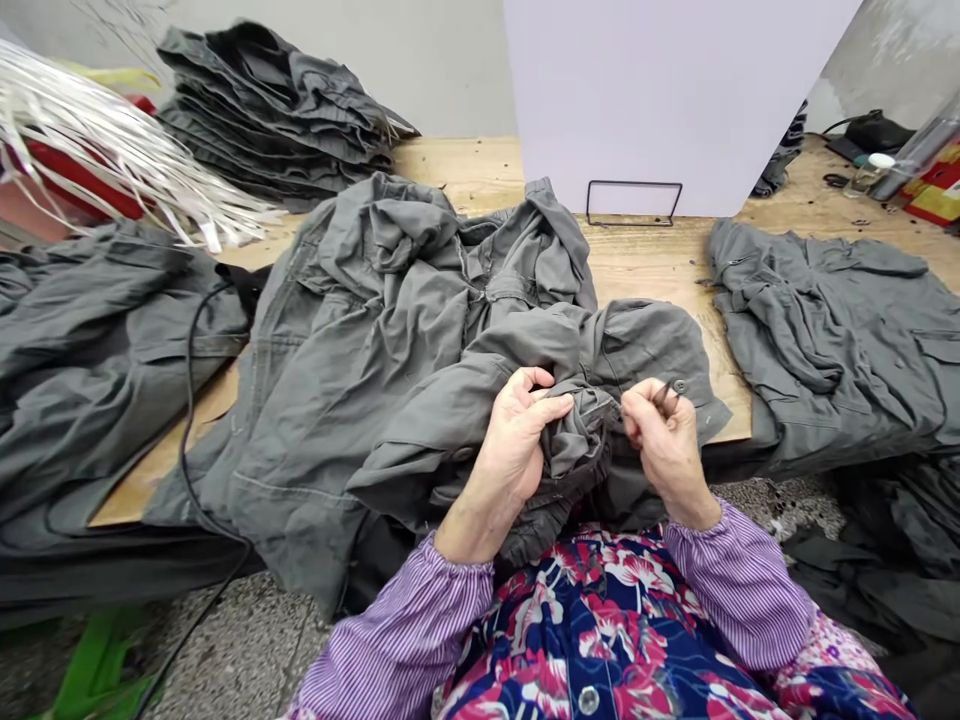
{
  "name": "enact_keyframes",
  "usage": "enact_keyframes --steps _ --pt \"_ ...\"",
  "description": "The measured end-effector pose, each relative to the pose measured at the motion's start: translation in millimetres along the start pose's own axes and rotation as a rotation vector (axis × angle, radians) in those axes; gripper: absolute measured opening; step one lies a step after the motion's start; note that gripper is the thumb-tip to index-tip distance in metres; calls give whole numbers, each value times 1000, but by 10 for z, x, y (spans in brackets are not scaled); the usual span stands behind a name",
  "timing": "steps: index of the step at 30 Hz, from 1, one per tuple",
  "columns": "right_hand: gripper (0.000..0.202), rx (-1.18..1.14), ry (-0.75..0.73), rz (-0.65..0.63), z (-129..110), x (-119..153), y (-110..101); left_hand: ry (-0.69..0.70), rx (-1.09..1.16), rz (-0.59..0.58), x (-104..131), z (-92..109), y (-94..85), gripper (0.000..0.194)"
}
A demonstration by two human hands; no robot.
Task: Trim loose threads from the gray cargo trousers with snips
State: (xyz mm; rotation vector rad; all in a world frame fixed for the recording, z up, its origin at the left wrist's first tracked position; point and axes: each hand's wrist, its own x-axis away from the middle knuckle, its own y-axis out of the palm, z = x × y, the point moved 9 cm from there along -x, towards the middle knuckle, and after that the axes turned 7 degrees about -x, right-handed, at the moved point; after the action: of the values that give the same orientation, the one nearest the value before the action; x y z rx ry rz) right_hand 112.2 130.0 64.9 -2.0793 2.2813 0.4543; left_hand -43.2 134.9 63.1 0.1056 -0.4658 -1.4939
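Note:
A dark grey garment lies bunched across the table and over its front edge toward my lap. My left hand is closed on a gathered fold of it, thumb and forefinger pinching the cloth near a seamed edge. Just right of that edge, my right hand is closed in a pinch. A small dark looped tool shows between its fingers; the rest of the tool is hidden. A round button sits on the cloth beside my right knuckles.
Folded grey garments are stacked at the back left, near white strips. More grey garments lie left and right. A white board stands behind. A black cable hangs over the table's front edge.

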Motion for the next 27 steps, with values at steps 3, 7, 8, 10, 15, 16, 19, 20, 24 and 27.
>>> enact_keyframes --steps 3,7,8,10,15,16,19,20,24,27 --pt "28 -74 -27 117 52 -42 -224 -9 19 -16 -6 -8 1 31" --pt "21 91 -48 61 29 -42 -272 -15 5 -57 -4 -14 -6 33" --pt "20 136 -61 32 -3 -28 -254 -18 -7 -69 2 -16 -8 34" --pt "17 205 -112 -16 -104 11 -197 -24 -35 -100 25 -18 -2 35" --pt "9 440 -448 -257 -495 199 189 1 -148 -198 120 8 108 34" --pt "7 494 -503 -319 -528 242 276 14 -182 -216 139 22 131 34" --pt "13 556 -494 -353 -478 248 321 72 -329 -238 180 102 134 31" --pt "15 536 -436 -308 -424 208 260 107 -405 -223 185 150 102 30" --pt "17 360 -193 -80 -134 63 -58 260 -701 -110 160 369 -80 29" --pt "18 302 -153 -11 -43 33 -106 253 -754 -63 68 403 -182 28"
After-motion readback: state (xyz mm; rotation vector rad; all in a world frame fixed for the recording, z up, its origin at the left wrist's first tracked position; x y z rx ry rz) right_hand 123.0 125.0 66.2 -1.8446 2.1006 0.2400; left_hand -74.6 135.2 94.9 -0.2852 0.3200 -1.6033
